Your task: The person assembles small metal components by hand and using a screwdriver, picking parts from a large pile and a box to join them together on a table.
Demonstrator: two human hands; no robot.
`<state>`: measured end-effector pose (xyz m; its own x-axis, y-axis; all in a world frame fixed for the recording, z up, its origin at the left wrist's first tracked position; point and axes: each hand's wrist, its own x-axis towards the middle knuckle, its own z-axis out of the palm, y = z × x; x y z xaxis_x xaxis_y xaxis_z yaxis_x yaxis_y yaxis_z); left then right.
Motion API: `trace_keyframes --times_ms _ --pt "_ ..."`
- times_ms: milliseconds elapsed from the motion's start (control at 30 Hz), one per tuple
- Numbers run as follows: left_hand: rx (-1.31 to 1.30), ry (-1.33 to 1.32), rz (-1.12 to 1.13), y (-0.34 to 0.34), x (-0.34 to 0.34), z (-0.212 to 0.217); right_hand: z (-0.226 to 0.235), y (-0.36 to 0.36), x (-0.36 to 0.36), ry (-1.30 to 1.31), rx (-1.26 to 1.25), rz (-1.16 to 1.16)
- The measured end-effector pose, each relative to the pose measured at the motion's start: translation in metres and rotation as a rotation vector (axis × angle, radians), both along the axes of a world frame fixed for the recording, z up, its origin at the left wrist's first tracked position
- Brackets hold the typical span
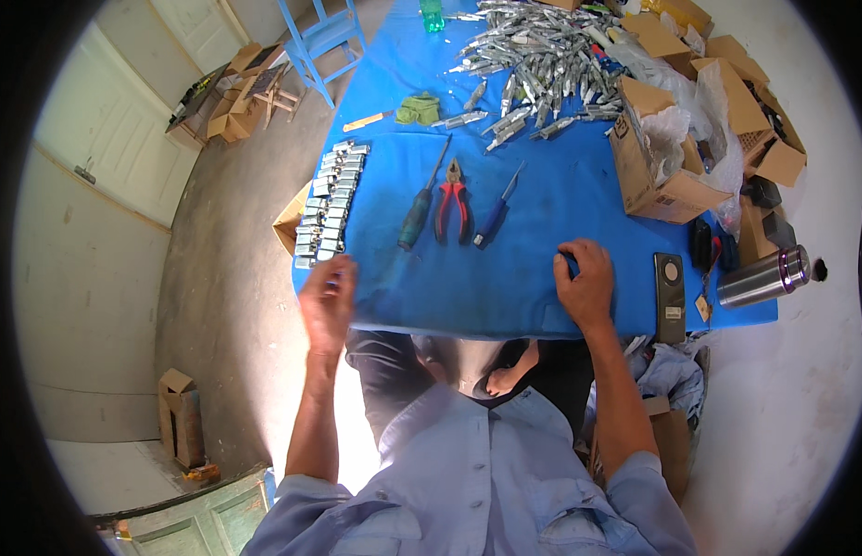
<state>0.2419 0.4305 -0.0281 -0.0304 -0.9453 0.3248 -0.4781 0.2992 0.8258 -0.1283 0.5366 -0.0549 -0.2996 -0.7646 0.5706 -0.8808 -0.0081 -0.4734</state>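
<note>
I'm looking down at a table covered in blue cloth (542, 204), sitting on a bare concrete floor (227, 278) beside pale panelled doors (106, 157). My left hand (327, 301) is hovering at the near-left corner of the cloth, fingers loosely curled and a little blurred; I'm not seeing anything between them, though I cannot tell for certain. Just beyond its fingertips a double row of small silvery metal blocks (331, 202) is running along the left edge. My right hand (586, 278) is lying flat on the cloth near the front edge, fingers spread and open, gripping nothing; a small dark spot is showing at the index fingertip, too small to identify. Beyond and between both hands' fingers, a green-handled screwdriver (421, 206), red-handled pliers (452, 202) and a blue-handled tool (496, 211) are lying side by side. Right of the right fingers, a flat black handset (670, 296) and a steel flask (764, 276) are resting. Far past them a heap of silvery metal parts (542, 56) and open cardboard boxes (662, 176) are crowding the far end.
</note>
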Motion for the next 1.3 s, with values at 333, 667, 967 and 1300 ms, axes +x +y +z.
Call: trace_keyframes --times_ms 333,667,967,1300 --pt "-0.203 -0.545 -0.310 -0.009 -0.063 -0.012 -0.006 -0.001 0.000 -0.060 -0.025 -0.032" --pt "-0.127 -0.565 -0.330 -0.018 -0.069 -0.019 -0.021 -0.004 -0.015 -0.077 -0.118 0.045" --pt "0.195 -0.293 -0.358 -0.042 -0.043 -0.014 -0.019 0.004 -0.008 -0.160 -0.164 -0.084" --pt "0.244 0.264 -0.694 0.084 -0.183 0.077 -0.024 0.003 -0.003 -0.233 -0.162 -0.124"
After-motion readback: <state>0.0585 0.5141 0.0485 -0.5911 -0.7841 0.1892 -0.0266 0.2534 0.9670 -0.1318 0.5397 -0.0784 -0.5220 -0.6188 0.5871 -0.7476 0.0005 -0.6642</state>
